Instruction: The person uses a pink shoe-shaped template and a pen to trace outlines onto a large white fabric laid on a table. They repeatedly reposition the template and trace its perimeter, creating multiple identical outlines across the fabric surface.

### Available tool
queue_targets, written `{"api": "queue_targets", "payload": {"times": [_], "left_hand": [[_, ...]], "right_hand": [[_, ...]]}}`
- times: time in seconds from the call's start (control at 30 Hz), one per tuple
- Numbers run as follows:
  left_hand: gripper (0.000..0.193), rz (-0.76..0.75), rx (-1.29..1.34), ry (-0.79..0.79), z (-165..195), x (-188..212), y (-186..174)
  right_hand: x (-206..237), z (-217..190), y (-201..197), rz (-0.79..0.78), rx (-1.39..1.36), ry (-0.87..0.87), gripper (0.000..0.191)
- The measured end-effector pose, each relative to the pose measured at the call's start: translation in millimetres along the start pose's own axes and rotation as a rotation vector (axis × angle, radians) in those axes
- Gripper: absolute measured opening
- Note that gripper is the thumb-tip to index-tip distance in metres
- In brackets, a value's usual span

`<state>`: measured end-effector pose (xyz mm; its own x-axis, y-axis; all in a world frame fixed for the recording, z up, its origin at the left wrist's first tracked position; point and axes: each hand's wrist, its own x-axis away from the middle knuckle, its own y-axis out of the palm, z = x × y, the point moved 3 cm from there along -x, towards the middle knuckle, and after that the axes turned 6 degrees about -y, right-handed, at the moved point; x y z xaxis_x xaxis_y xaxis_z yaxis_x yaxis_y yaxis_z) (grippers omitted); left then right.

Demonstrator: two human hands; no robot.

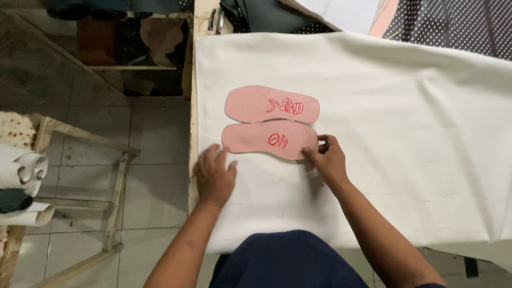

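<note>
Two pink sole-shaped patterns with red handwriting lie side by side on a white sheet of material [405, 106] that covers the table. My left hand [214, 175] rests flat on the sheet just below the left end of the nearer pattern [250, 140]. The right end of that pattern is under the fingertips of my right hand [326, 159], which also pinches a small dark pen-like tool. The farther pattern [250, 102] lies untouched just beyond.
Dark fabric and a dotted cloth [453, 24] lie at the table's far edge. Left of the table is a tiled floor with a wooden frame [120, 176], rolls of white material [24, 170] and a low wooden shelf [133, 66].
</note>
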<state>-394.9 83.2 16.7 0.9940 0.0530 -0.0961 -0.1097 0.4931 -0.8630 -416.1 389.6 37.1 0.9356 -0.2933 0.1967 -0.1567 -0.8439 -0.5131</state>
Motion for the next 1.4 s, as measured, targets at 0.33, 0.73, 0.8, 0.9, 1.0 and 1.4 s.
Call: {"api": "queue_targets", "payload": {"times": [0.33, 0.73, 0.8, 0.9, 1.0, 1.4], "left_hand": [[0.045, 0.164, 0.155, 0.042, -24.1, -2.4, -10.2], [0.036, 0.114, 0.242, 0.015, -31.5, -1.5, -18.3], [0.036, 0.117, 0.229, 0.009, -31.3, -2.2, -18.2], [0.036, 0.131, 0.233, 0.021, -31.0, -2.9, -18.6], [0.036, 0.149, 0.237, 0.041, -31.2, -2.9, -19.3], [0.035, 0.175, 0.23, 0.065, -33.4, 0.5, -18.6]], "right_hand": [[3.6, -10.7, 10.5, -0.045, 0.173, 0.05, 0.054], [-2.5, -0.8, 7.3, -0.109, 0.1, 0.07, 0.055], [-2.8, -1.9, 7.3, -0.109, 0.101, 0.066, 0.058], [-2.1, -3.0, 7.6, -0.101, 0.137, 0.059, 0.062], [-0.7, -3.2, 8.8, -0.088, 0.146, 0.062, 0.063], [-0.8, 1.6, 7.8, -0.08, 0.122, 0.078, 0.053]]}}
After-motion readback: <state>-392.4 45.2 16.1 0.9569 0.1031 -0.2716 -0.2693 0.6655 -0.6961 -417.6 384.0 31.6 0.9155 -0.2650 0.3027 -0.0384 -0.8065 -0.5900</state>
